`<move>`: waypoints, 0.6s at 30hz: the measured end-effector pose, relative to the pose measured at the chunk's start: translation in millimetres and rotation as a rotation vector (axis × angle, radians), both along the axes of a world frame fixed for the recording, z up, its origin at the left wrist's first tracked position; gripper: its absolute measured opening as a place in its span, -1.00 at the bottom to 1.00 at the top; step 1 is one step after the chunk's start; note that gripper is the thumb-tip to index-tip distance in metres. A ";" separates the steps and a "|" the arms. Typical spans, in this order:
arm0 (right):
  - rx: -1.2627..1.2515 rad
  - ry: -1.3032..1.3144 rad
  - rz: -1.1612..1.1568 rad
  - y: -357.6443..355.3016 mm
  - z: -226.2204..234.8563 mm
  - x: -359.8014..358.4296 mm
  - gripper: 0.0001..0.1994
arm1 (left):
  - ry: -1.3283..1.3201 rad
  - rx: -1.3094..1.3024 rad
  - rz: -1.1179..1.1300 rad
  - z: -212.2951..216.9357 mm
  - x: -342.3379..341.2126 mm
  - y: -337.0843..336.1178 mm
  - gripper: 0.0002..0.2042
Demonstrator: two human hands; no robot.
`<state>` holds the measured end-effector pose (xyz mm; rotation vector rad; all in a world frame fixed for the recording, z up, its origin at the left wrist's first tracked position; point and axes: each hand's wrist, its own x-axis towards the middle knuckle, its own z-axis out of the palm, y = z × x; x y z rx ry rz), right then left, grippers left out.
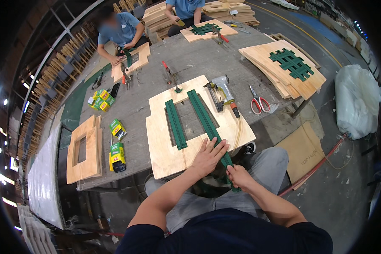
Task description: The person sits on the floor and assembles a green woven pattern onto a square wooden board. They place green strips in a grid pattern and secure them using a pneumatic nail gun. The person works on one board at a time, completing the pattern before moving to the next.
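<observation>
A pale plywood seat frame [160, 160] with a rectangular opening lies before me, its near edge toward my lap. Across the opening runs a long green webbing strap [201, 112]. My left hand [208, 157] lies flat on this strap at the panel's near edge, fingers stretched out. Past that edge, my right hand [240, 177] is closed around the strap's loose lower part. A second, shorter green strap [176, 125] spans the opening on the left. On the panel's right side lies a grey staple gun [219, 91] with an orange hose fitting. Red-handled locking pliers [169, 74] rest at the far edge.
Red-handled scissors [258, 101] lie to the right, near stacked panels with woven webbing [290, 63]. Green-and-yellow boxes [117, 156] and a cut-out panel [75, 158] are on the left. Two people in blue shirts [125, 27] work across the table [148, 84].
</observation>
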<state>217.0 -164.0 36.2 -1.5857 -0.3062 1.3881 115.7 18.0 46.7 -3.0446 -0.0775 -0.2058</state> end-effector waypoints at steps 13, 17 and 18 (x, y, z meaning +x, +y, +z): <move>-0.110 -0.305 0.307 4.8 -5.0 18.0 -0.57 | -0.083 -0.123 -0.013 -4.4 -1.4 3.0 -0.25; -0.074 -0.597 0.462 14.3 -32.4 23.2 -0.53 | -0.084 -0.169 -0.045 6.4 -6.9 0.1 -0.26; -0.081 -0.638 0.480 17.4 -38.2 27.2 -0.53 | -0.128 -0.265 -0.099 8.8 -13.1 -3.5 -0.28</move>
